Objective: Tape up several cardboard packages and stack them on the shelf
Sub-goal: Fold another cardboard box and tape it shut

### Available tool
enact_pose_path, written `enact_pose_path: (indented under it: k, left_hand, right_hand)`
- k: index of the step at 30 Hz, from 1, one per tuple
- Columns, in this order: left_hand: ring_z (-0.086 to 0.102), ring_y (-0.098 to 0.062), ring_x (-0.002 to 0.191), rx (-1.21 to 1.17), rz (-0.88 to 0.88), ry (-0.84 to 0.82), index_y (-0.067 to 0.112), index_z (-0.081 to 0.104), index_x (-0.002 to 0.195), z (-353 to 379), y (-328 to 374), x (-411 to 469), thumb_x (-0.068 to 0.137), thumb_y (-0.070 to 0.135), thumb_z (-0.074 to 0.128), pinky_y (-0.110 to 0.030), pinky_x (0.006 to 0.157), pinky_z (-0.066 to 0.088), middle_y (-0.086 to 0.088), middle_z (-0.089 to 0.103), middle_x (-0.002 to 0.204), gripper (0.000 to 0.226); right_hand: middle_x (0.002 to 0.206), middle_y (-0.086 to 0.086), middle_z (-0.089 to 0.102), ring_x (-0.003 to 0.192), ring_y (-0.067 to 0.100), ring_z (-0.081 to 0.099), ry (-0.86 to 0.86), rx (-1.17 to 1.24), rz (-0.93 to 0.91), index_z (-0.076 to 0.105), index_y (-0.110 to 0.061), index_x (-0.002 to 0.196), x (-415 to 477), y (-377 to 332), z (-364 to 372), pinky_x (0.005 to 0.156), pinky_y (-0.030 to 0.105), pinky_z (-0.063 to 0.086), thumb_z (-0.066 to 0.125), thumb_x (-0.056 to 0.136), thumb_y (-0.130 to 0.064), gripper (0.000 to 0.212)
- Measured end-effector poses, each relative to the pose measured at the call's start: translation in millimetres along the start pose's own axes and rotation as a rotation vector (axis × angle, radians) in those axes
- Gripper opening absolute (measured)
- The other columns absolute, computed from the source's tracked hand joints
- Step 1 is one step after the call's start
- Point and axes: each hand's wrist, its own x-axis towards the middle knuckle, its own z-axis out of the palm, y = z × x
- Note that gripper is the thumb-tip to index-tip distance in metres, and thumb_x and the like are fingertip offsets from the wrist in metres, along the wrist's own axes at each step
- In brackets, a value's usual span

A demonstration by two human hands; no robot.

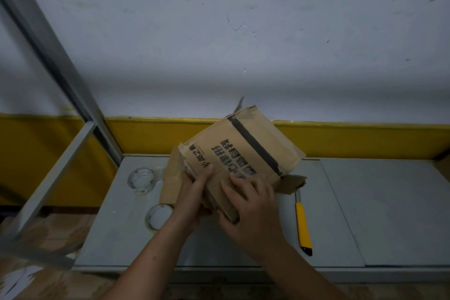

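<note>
Item: one cardboard box [243, 151], held tilted above the grey bench [365, 202], far end raised toward the wall.

Progress: we judge the job early. Flaps hang loose at the left and right ends, so this box is not yet sealed. No finished box is in view, and the metal shelf frame [56, 61] at the left carries nothing we can see. Taping, cutting and stacking are all left to do.

Hands: our left hand [194, 190] grips the near left edge, thumb on the printed face, fingers underneath. Our right hand [250, 204] holds the near corner, fingers spread on top.

Condition of box: brown, worn, creased at the corners. It has black printed characters on top, one dark strip of old tape across the face, and a torn scrap sticking up at the far edge.

Supplies on the bench: two clear tape rolls, far roll [141, 181] and near roll [158, 217], both left of the box. A yellow knife [303, 226] lies to the right.
</note>
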Motion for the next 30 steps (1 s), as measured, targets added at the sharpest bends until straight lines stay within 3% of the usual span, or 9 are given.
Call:
enact_pose_path:
  k: [6, 10, 12, 15, 17, 19, 21, 25, 30]
  left_hand:
    - [0.072, -0.041, 0.114, -0.074, -0.102, 0.005, 0.017, 0.055, 0.142, -27, -32, 6, 0.079, 0.035, 0.088, -0.071, 0.091, 0.056, -0.016, 0.073, 0.127, 0.073]
    - [0.071, -0.042, 0.116, -0.154, -0.217, 0.008, 0.015, 0.062, 0.14, -40, -46, 9, 0.087, 0.028, 0.082, -0.062, 0.088, 0.061, -0.018, 0.073, 0.127, 0.059]
    - [0.069, -0.044, 0.118, -0.186, -0.235, 0.014, 0.014, 0.063, 0.139, -48, -50, 10, 0.087, 0.028, 0.08, -0.057, 0.084, 0.061, -0.019, 0.073, 0.128, 0.056]
    - [0.065, -0.044, 0.122, -0.227, -0.217, 0.009, 0.015, 0.065, 0.137, -58, -51, 13, 0.088, 0.027, 0.078, -0.058, 0.086, 0.061, -0.019, 0.07, 0.132, 0.052]
    - [0.064, -0.042, 0.124, -0.242, -0.192, -0.005, 0.018, 0.065, 0.138, -62, -48, 15, 0.089, 0.029, 0.075, -0.055, 0.086, 0.061, -0.016, 0.07, 0.135, 0.051]
    - [0.064, -0.039, 0.127, -0.239, -0.161, -0.042, 0.02, 0.063, 0.14, -63, -43, 16, 0.091, 0.031, 0.074, -0.055, 0.089, 0.06, -0.013, 0.069, 0.138, 0.051]
    - [0.064, -0.038, 0.128, -0.231, -0.125, -0.076, 0.019, 0.063, 0.14, -61, -39, 16, 0.089, 0.032, 0.078, -0.061, 0.098, 0.057, -0.015, 0.067, 0.14, 0.055]
    - [0.06, -0.04, 0.134, -0.276, -0.065, -0.171, 0.016, 0.065, 0.139, -55, -36, 15, 0.094, 0.025, 0.07, -0.07, 0.112, 0.043, -0.02, 0.062, 0.146, 0.045]
    - [0.052, -0.042, 0.142, -0.343, -0.028, -0.295, 0.012, 0.063, 0.143, -45, -32, 16, 0.104, 0.017, 0.056, -0.067, 0.118, 0.036, -0.023, 0.054, 0.153, 0.04]
  right_hand:
    - [0.139, -0.002, 0.062, 0.123, 0.029, 0.054, -0.085, 0.028, -0.116, 0.071, -0.024, 0.128, -19, 20, 27, 0.112, 0.061, 0.042, 0.075, 0.079, -0.038, 0.051]
    - [0.143, -0.005, 0.06, 0.134, 0.025, 0.051, -0.135, 0.149, -0.133, 0.073, -0.024, 0.126, -28, 28, 33, 0.117, 0.057, 0.037, 0.078, 0.084, -0.042, 0.046]
    - [0.142, -0.001, 0.06, 0.134, 0.023, 0.052, -0.061, 0.289, -0.086, 0.073, -0.021, 0.126, -30, 36, 30, 0.116, 0.047, 0.039, 0.078, 0.087, -0.045, 0.046]
    - [0.132, -0.004, 0.057, 0.126, 0.017, 0.054, 0.232, 0.467, 0.245, 0.069, -0.033, 0.122, -35, 51, 15, 0.106, 0.027, 0.045, 0.072, 0.091, -0.044, 0.033]
    - [0.125, -0.008, 0.057, 0.12, 0.015, 0.058, 0.396, 0.63, 0.601, 0.061, -0.044, 0.118, -37, 59, 8, 0.099, 0.031, 0.051, 0.071, 0.092, -0.05, 0.028]
    - [0.13, -0.007, 0.06, 0.125, 0.018, 0.058, 0.363, 0.878, 0.928, 0.056, -0.043, 0.123, -34, 62, 5, 0.099, 0.039, 0.054, 0.074, 0.083, -0.057, 0.046]
    - [0.139, -0.003, 0.061, 0.13, 0.022, 0.057, 0.213, 1.15, 1.069, 0.054, -0.04, 0.134, -30, 63, 6, 0.103, 0.051, 0.054, 0.079, 0.078, -0.062, 0.065]
    - [0.142, -0.011, 0.062, 0.129, 0.02, 0.061, 0.06, 1.366, 0.947, 0.05, -0.047, 0.143, -17, 47, 9, 0.095, 0.061, 0.057, 0.089, 0.06, -0.07, 0.095]
    - [0.137, -0.009, 0.066, 0.124, 0.018, 0.065, 0.134, 1.331, 0.873, 0.055, -0.05, 0.136, -11, 36, 17, 0.096, 0.056, 0.058, 0.096, 0.063, -0.053, 0.083]
